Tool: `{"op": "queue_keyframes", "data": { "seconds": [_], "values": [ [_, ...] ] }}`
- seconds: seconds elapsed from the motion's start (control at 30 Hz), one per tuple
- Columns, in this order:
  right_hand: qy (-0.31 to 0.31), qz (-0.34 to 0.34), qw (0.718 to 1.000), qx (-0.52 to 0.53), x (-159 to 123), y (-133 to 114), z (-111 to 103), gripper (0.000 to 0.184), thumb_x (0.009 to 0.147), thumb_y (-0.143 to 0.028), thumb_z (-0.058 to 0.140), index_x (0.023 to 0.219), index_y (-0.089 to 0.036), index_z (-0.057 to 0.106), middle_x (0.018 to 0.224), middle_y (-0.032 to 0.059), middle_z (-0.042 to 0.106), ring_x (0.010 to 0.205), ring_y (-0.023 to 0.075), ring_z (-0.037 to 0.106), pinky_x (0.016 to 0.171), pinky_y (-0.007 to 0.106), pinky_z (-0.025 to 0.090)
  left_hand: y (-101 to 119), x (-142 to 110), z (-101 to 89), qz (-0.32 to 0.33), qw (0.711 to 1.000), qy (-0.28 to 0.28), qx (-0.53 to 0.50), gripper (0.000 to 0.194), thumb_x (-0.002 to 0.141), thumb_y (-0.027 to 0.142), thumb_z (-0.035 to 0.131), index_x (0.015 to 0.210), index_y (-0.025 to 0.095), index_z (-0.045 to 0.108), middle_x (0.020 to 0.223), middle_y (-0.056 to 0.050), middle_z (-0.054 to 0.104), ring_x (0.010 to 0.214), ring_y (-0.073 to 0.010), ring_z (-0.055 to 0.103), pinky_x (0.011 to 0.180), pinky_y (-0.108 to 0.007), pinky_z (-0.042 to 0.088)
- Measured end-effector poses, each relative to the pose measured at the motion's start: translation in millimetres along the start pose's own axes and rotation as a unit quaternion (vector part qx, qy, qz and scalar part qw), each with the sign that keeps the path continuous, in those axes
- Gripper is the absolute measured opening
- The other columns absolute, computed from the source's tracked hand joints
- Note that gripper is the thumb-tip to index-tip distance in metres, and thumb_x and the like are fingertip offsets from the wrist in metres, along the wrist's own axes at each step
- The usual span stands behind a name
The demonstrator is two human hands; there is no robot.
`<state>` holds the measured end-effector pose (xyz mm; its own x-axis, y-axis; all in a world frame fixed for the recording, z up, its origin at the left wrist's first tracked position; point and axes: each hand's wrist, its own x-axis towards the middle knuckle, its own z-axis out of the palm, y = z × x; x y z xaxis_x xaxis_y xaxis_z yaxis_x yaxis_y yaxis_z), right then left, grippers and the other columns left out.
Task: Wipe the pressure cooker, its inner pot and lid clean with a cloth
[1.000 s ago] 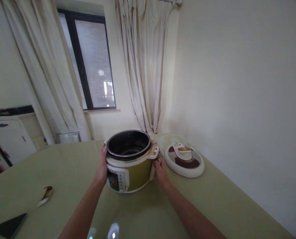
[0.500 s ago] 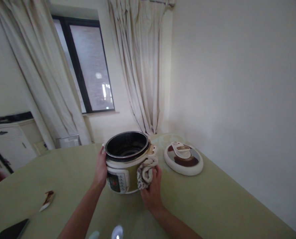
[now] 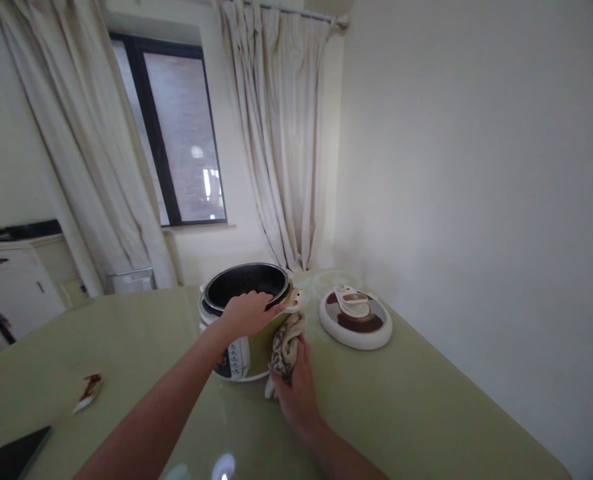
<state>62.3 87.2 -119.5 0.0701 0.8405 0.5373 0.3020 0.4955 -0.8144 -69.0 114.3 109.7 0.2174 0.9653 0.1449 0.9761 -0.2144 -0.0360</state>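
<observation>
An electric cooker (image 3: 264, 347) with a white and olive body, a front control panel and a dark inner pot (image 3: 226, 283) stands uncovered on the table. My left hand (image 3: 246, 313) reaches across its front, with the fingers closed over the near right part of the rim; the fingertips are partly hidden. Below it, my right hand (image 3: 296, 390) grips a bunched, patterned cloth (image 3: 286, 343) and presses it against the cooker's right side. The round lid (image 3: 356, 319), white with a brown and silver top, rests on the table to the right.
The pale green table (image 3: 406, 407) meets a white wall (image 3: 466, 200) on the right. At the left lie a small brown and white piece (image 3: 88, 392) and a dark flat device (image 3: 16, 453). Behind are curtains (image 3: 281, 133), a window (image 3: 181, 133) and a white cabinet (image 3: 11, 273).
My left hand has left the cooker's left side and moved right, over the front rim. My right hand keeps the cloth at the right side, where the cloth now hangs lower.
</observation>
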Motion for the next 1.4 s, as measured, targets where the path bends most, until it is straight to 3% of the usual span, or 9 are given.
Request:
{"op": "queue_keyframes", "data": {
  "seconds": [0.37, 0.6, 0.73, 0.83, 0.87, 0.97, 1.1, 1.2, 1.4],
  "values": [
    [0.02, 0.013, 0.999, -0.028, 9.9, 5.2, 3.3, 0.08, 0.072, -0.01, 0.06, 0.151, -0.019, 0.049, 0.162, 0.0171, 0.045, 0.151, 0.0335, 0.045, 0.126, 0.051, 0.037, -16.1, 0.8, -2.0, -0.021, 0.999, 0.028, -0.023, 0.054, 0.105, 0.059, 0.04, 0.098, 0.026, 0.081, 0.106, -0.014, 0.08, 0.106, -0.0324, 0.074, 0.084, -0.039, 0.053],
    [0.031, 0.103, 0.986, 0.127, 18.0, -2.8, -11.6, 0.068, 0.078, -0.028, 0.063, 0.145, -0.019, 0.057, 0.146, 0.015, 0.061, 0.14, 0.0327, 0.055, 0.123, 0.05, 0.04, -16.8, -0.3, -9.1, -0.029, 0.999, 0.028, -0.015, 0.059, 0.103, 0.066, 0.038, 0.099, 0.026, 0.081, 0.105, -0.015, 0.08, 0.106, -0.0352, 0.074, 0.081, -0.041, 0.053],
    [0.17, 0.228, 0.932, 0.225, 38.7, -19.3, -38.6, 0.075, 0.085, -0.053, 0.067, 0.151, -0.022, 0.049, 0.143, 0.0124, 0.064, 0.135, 0.0314, 0.058, 0.117, 0.047, 0.046, -17.2, -9.4, 1.4, -0.006, 0.999, 0.039, 0.009, 0.063, 0.1, 0.073, 0.04, 0.105, 0.024, 0.08, 0.105, -0.016, 0.08, 0.105, -0.0352, 0.074, 0.082, -0.04, 0.052],
    [0.251, 0.123, 0.94, 0.195, 73.8, -52.0, -69.2, 0.077, 0.088, -0.052, 0.066, 0.156, -0.021, 0.045, 0.147, 0.0126, 0.061, 0.139, 0.0306, 0.054, 0.116, 0.046, 0.045, -16.4, -17.3, 13.7, -0.012, 0.998, 0.056, 0.015, 0.061, 0.1, 0.072, 0.042, 0.108, 0.023, 0.078, 0.102, -0.016, 0.08, 0.102, -0.0334, 0.074, 0.083, -0.039, 0.051],
    [0.234, 0.056, 0.958, 0.154, 89.6, -66.1, -78.6, 0.072, 0.089, -0.048, 0.065, 0.154, -0.021, 0.048, 0.146, 0.013, 0.061, 0.138, 0.0308, 0.054, 0.116, 0.046, 0.044, -15.6, -19.7, 17.7, -0.012, 0.997, 0.07, 0.017, 0.061, 0.099, 0.072, 0.043, 0.11, 0.023, 0.077, 0.102, -0.016, 0.079, 0.1, -0.0335, 0.075, 0.083, -0.039, 0.05],
    [0.019, -0.132, 0.986, -0.097, 143.4, -107.6, -91.8, 0.051, 0.084, -0.036, 0.07, 0.133, -0.023, 0.069, 0.138, 0.0133, 0.066, 0.139, 0.0346, 0.051, 0.12, 0.049, 0.037, -12.5, -24.3, 27.8, -0.002, 0.992, 0.123, 0.024, 0.057, 0.099, 0.069, 0.048, 0.11, 0.02, 0.074, 0.099, -0.016, 0.078, 0.095, -0.0335, 0.074, 0.082, -0.04, 0.049],
    [-0.244, -0.179, 0.891, -0.338, 205.9, -131.6, -63.2, 0.031, 0.089, -0.04, 0.066, 0.11, -0.02, 0.078, 0.122, 0.015, 0.073, 0.117, 0.0345, 0.065, 0.1, 0.044, 0.05, -10.5, -23.0, 36.7, 0.004, 0.986, 0.167, 0.011, 0.05, 0.1, 0.063, 0.049, 0.098, 0.02, 0.072, 0.096, -0.015, 0.078, 0.09, -0.0321, 0.074, 0.081, -0.041, 0.047],
    [-0.282, -0.175, 0.855, -0.399, 239.2, -125.2, -30.2, 0.025, 0.089, -0.035, 0.065, 0.103, -0.02, 0.08, 0.122, 0.0148, 0.074, 0.106, 0.0319, 0.069, 0.089, 0.04, 0.051, -11.3, -19.9, 40.5, 0.008, 0.984, 0.176, -0.005, 0.05, 0.099, 0.065, 0.049, 0.093, 0.02, 0.071, 0.093, -0.014, 0.078, 0.088, -0.0322, 0.074, 0.08, -0.041, 0.046],
    [-0.335, -0.203, 0.846, -0.362, 296.8, -114.8, 13.6, 0.021, 0.078, -0.021, 0.07, 0.097, -0.022, 0.08, 0.106, 0.0045, 0.079, 0.096, 0.0241, 0.07, 0.086, 0.031, 0.049, -11.6, -18.1, 38.7, 0.015, 0.986, 0.162, -0.033, 0.049, 0.098, 0.066, 0.049, 0.093, 0.022, 0.07, 0.091, -0.014, 0.078, 0.087, -0.0304, 0.073, 0.077, -0.04, 0.045]
  ]
}}
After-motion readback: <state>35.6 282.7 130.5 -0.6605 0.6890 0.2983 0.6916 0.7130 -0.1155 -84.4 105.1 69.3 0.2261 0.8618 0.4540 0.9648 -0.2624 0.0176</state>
